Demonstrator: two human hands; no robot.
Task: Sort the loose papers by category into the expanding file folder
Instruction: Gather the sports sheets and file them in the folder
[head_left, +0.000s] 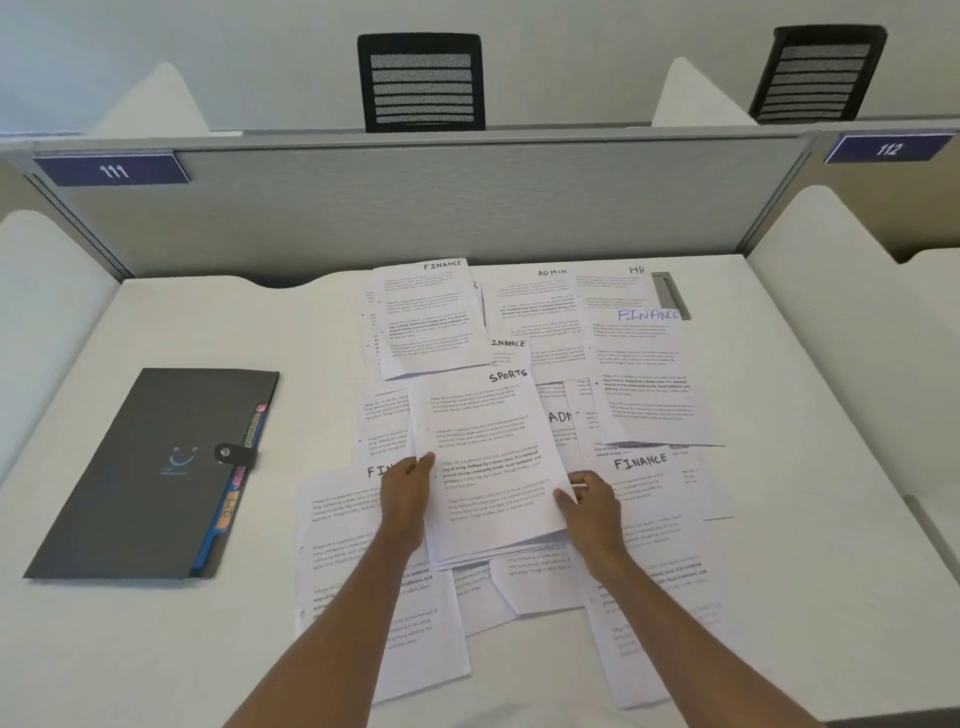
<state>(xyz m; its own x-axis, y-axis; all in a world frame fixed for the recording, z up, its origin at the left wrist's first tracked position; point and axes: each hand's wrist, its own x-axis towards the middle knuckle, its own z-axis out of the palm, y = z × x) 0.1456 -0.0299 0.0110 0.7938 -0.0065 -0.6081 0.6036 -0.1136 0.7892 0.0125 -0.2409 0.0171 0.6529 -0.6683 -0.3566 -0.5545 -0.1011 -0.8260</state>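
A small stack of papers headed SPORTS (488, 457) is held between both hands over the middle of the desk. My left hand (408, 491) grips its left edge, thumb on top. My right hand (589, 501) grips its right edge. Loose printed sheets (649, 374) marked FINANCE, ADMIN and HR lie scattered under and around the stack. The dark grey expanding file folder (156, 467) lies shut on the left of the desk, its snap strap fastened, coloured tabs showing along its right edge.
The white desk (208, 649) is walled by a grey partition (415, 208) at the back and white side dividers. A grey metal cable slot (670, 293) sits at the back right. Two black mesh chairs stand beyond the partition.
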